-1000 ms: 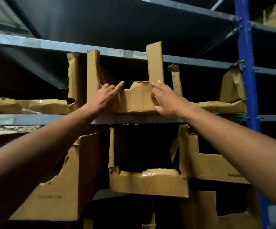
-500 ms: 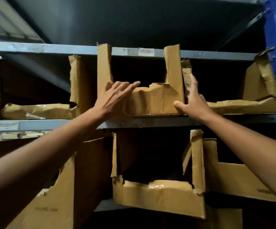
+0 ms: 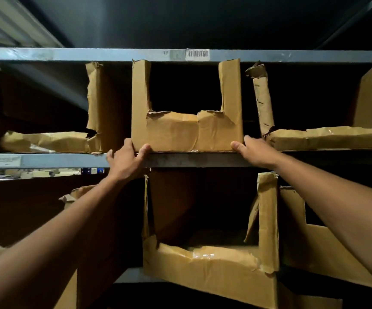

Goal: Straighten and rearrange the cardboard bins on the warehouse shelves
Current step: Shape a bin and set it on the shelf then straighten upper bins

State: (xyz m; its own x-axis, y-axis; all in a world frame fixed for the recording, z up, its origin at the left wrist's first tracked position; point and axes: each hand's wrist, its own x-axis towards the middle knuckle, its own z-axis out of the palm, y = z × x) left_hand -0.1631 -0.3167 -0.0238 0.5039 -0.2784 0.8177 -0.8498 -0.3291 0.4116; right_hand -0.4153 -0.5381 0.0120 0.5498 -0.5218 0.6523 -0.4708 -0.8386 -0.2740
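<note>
**Two hands on the middle bin's bottom corners**

Two hands hold the middle bin [image 3: 187, 130] on the shelf [image 3: 46, 160], one at each lower front corner. The bin stands upright and square to the shelf edge, its cut-out front facing the camera and its two tall side strips reaching up to the beam [image 3: 91, 55] above. Its depth runs back into the dark, so its long axis cannot be told.

The left hand [image 3: 126, 160] grips the lower left corner, thumb on the front face, fingers round the side. The right hand [image 3: 253, 151] clasps the lower right corner, thumb at the front, fingers hidden beside the bin.

Dark gaps lie on both sides: one toward the left bin [image 3: 51, 141], a narrower one toward the right bin [image 3: 327, 138]. A lower bin [image 3: 209, 268] sits tilted below.
</note>
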